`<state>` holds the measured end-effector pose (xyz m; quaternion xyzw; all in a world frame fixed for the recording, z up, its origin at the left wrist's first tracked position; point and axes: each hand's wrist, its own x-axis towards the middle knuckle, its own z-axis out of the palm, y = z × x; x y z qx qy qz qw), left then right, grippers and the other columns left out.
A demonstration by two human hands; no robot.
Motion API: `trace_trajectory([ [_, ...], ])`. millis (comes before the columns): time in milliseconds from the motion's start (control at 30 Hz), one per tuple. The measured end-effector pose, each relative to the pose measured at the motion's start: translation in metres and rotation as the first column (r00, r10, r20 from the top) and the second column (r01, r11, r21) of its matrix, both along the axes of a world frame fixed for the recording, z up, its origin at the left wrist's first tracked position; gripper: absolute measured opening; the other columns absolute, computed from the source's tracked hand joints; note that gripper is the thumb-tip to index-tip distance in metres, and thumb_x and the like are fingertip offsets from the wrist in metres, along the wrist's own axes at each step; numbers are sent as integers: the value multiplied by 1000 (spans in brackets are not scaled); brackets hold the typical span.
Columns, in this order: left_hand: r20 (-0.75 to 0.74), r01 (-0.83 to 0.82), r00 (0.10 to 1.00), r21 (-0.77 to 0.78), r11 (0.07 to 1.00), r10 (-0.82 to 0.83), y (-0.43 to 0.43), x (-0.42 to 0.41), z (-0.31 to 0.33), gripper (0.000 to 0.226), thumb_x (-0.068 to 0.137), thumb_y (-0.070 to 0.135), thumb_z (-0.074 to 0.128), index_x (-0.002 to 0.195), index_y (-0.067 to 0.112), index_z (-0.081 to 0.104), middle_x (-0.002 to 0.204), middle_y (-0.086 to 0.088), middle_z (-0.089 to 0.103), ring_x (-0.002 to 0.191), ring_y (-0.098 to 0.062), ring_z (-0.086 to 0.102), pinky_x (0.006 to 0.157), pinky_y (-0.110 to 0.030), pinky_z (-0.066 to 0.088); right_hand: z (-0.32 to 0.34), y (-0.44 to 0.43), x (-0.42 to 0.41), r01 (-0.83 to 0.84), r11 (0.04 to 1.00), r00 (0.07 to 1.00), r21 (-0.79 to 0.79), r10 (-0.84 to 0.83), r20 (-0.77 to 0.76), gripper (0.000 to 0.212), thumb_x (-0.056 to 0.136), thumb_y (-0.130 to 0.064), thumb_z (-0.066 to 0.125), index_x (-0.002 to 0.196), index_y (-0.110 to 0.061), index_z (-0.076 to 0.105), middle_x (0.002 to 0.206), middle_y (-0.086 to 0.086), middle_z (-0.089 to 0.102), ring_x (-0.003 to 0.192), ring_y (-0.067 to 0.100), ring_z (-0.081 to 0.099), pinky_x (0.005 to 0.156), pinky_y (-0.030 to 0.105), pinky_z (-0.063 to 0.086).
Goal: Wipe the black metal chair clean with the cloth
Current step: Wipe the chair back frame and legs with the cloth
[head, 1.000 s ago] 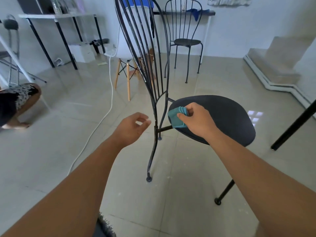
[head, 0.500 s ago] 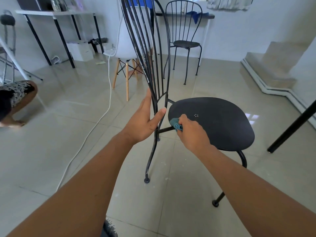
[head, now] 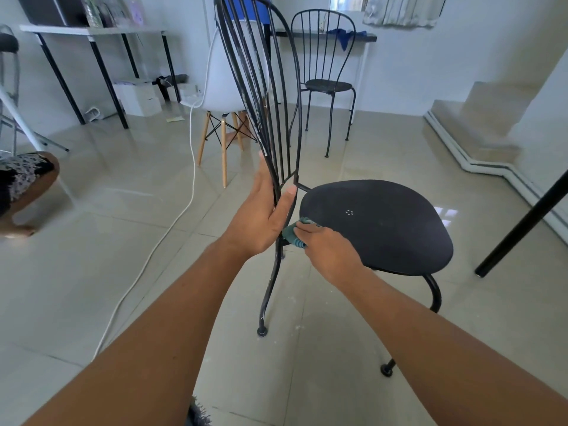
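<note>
The chair (head: 375, 222) stands on the tiled floor (head: 92, 272) directly in front of the person, seat to the right, tall rod backrest to the left. The cloth (head: 295, 233), teal and bunched, sits at the rear edge of the seat where the short crossbar joins seat to back frame.

The right hand (head: 325, 249) holds the cloth, fingers closed over it and pressing it against the joint. The left hand (head: 264, 210) braces the lower backrest: palm against the outer rod, fingers extended upward along it, thumb (head: 287, 199) laid across the front of the frame. This is a steadying hold rather than a full wrap.

The step in hand appears to be wiping the seat-to-back junction. To do it well, the cloth should likely be worked around the crossbar, not just across its top, since grime tends to collect in such corners. The left hand should oppose the push of the right so the light frame does not slide on the smooth tile. White flecks show on the rods and rear leg (head: 270, 287); these probably need attention next. A white cable (head: 172, 229) lies on the floor to the left, clear of the legs.
</note>
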<state>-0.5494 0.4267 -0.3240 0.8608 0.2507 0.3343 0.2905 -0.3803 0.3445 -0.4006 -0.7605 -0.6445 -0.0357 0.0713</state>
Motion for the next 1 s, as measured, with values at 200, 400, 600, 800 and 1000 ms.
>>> trace_trajectory([
  [200,-196,37,981,202,979,4,10,-20,-14,80,113,56,36,171,30,-11,180,7,-15,166,-12,5,133,-40,18,-7,-3,-16,-8,998,1000,61,9,-9,56,106,-11,57,160,-18,45,166,-3,45,127,33,65,95,46,56],
  [400,-289,35,956,273,961,48,18,-27,-11,75,113,59,31,171,35,-9,180,8,-14,167,-19,8,130,-60,25,0,-11,-14,49,968,904,247,62,-423,34,103,-12,62,135,-19,74,110,6,79,76,0,71,71,12,52],
  [600,-297,99,954,220,970,-30,22,-33,-2,69,115,50,30,171,38,-9,180,11,-14,164,-7,-2,131,-57,24,39,-15,-35,208,878,776,430,119,-619,22,108,-20,64,126,-20,76,91,2,76,67,10,69,52,8,49],
  [800,-312,130,948,210,969,-60,19,-39,2,72,109,48,26,171,35,-10,180,8,-11,167,-17,-6,131,-58,22,55,-12,-58,256,789,775,559,178,-606,41,107,-23,66,148,-20,66,72,-10,65,60,8,59,55,14,43],
  [1000,-335,103,942,192,976,-33,8,-40,3,86,102,21,33,169,36,-18,180,7,-11,166,-14,-9,133,-56,16,18,-18,-64,271,849,792,453,71,-607,29,102,-14,72,131,-11,77,75,-4,65,56,4,55,61,14,38],
])
